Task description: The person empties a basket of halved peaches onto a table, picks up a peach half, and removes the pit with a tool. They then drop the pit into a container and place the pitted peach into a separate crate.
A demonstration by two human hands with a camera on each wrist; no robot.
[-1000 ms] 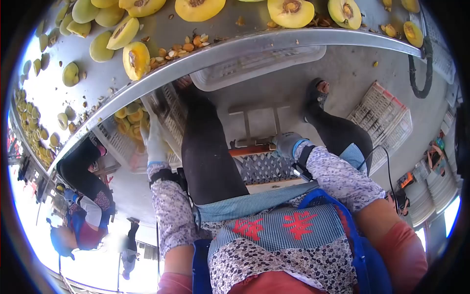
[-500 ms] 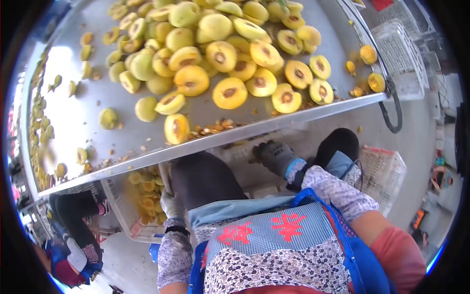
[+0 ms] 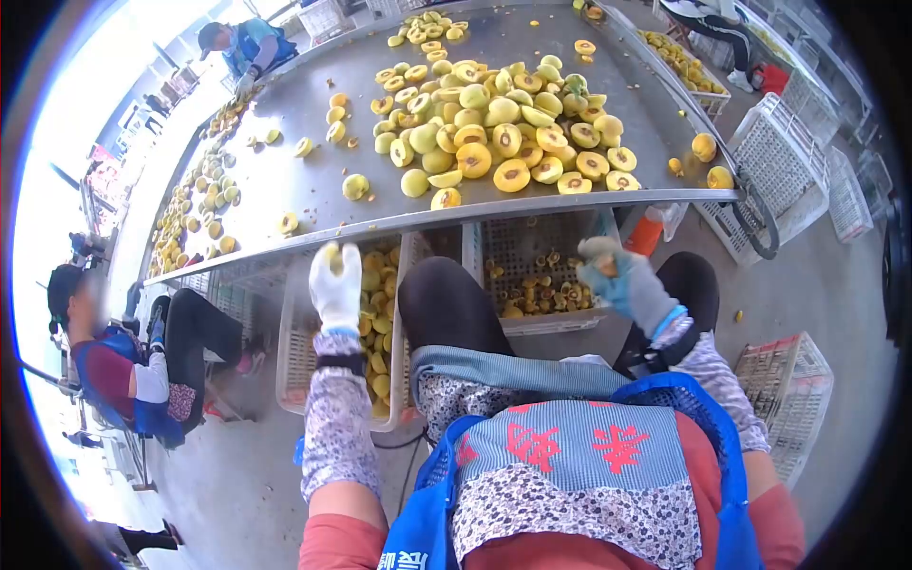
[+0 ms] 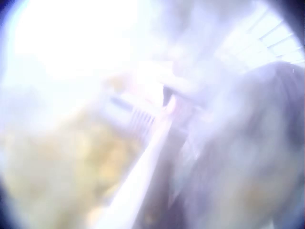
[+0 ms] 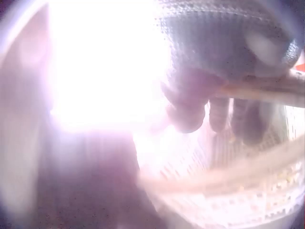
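In the head view my left hand, in a white glove, hovers over the left crate of yellow fruit halves, fingers loosely extended and yellowish at the tips. My grey-gloved right hand is blurred at the right side of a second crate, which holds small fruit pieces. From the right wrist, the right fingers bend downward across a tan bar; whether they grip it I cannot tell. The left wrist view is washed out.
Halved yellow fruit lies heaped on a metal table before me. White crates stand at the right, one crate behind my right knee. A seated person is on my left; another person works at the far side.
My head view has lifted, showing the whole table. The left hand has come off the crate's rim and up. The right hand has moved right; the second crate now shows under the table.
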